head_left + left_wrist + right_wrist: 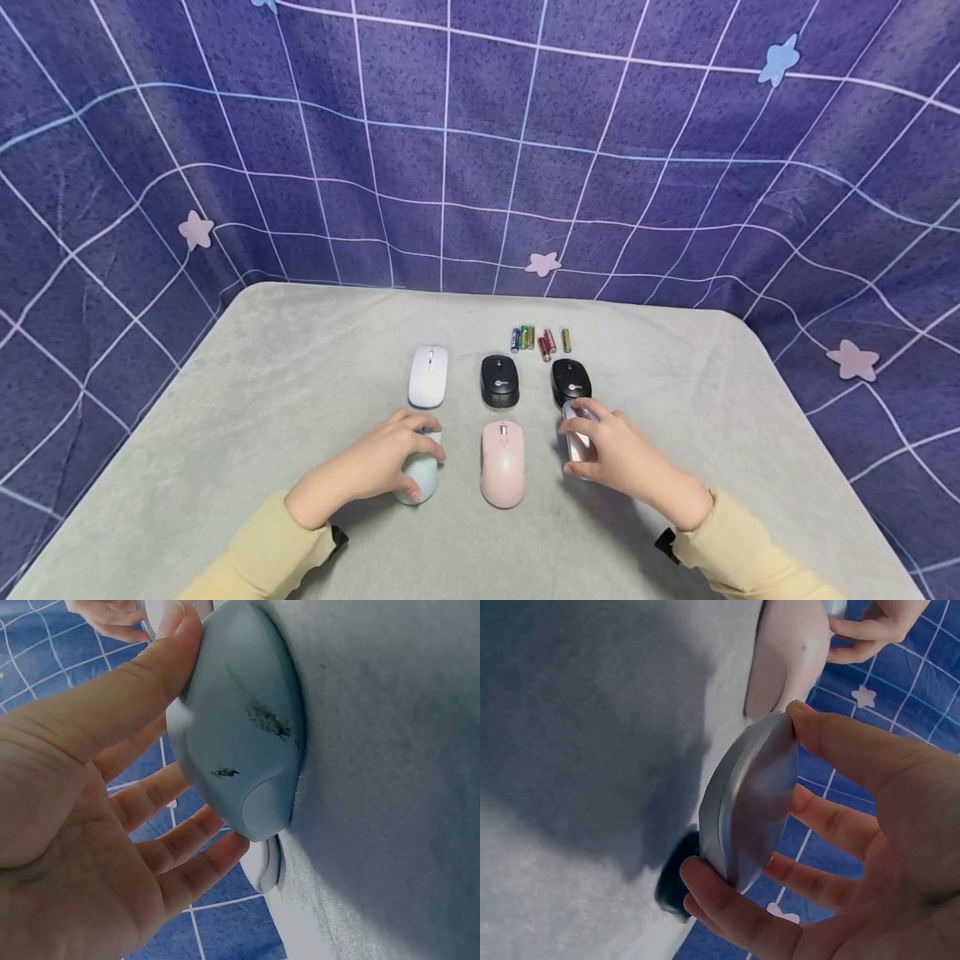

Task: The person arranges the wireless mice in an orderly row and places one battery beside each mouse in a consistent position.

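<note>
My left hand (378,458) grips a light blue computer mouse (247,727) with thumb and fingertips around its edges. That mouse rests on the table and has dark scuffs on its side. Over on the right, my right hand (622,450) holds a silver mouse (754,799) between thumb and fingertips. A gap to the cloth seems to show beneath the silver mouse in the right wrist view. Just beyond it sits a black mouse (570,378), its near end partly covered. Between the hands lies a pink mouse (503,475).
Behind the left hand is a white mouse (428,379), and another black mouse (499,379) stands behind the pink one. Several small batteries (524,337) lie farther back. A grey cloth covers the table (300,350); a purple gridded curtain (480,167) hangs around it.
</note>
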A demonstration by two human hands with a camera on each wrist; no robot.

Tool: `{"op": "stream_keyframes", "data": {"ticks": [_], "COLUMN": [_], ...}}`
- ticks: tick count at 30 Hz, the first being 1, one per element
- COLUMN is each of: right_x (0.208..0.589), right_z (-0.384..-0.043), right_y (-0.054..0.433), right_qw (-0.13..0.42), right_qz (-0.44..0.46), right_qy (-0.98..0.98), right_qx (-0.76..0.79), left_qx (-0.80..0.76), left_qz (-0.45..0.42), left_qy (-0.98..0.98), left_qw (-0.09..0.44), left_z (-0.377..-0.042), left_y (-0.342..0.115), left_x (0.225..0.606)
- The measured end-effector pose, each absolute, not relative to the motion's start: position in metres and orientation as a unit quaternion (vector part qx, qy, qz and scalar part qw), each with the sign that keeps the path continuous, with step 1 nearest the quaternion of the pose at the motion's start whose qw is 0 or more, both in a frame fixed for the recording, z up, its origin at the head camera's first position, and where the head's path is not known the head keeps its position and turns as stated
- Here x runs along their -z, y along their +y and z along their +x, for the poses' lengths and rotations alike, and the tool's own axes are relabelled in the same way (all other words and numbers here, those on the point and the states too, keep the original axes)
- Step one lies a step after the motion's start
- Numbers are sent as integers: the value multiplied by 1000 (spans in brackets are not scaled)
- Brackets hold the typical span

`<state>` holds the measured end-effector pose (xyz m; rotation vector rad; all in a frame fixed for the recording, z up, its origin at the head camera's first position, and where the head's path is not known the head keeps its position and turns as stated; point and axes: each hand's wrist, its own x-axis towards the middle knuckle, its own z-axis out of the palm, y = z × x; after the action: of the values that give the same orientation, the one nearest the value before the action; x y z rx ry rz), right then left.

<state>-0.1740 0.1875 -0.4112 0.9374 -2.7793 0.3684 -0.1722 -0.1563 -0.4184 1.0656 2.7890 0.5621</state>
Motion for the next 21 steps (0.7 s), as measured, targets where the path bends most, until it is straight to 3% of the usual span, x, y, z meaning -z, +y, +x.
{"op": "stream_keyframes", "data": {"ticks": [21], "right_x": [424], "right_z": [-169], "right_y": [189], "right_qw": [26], "right_qz": [299], "right_qy": [-946], "right_qx": [-125], "left_qx": [-178], "left_qz": [354], "left_qy": [916], "left_qw": [53], "left_z": [-174], "left_y": [-158], "left_x": [421]}}
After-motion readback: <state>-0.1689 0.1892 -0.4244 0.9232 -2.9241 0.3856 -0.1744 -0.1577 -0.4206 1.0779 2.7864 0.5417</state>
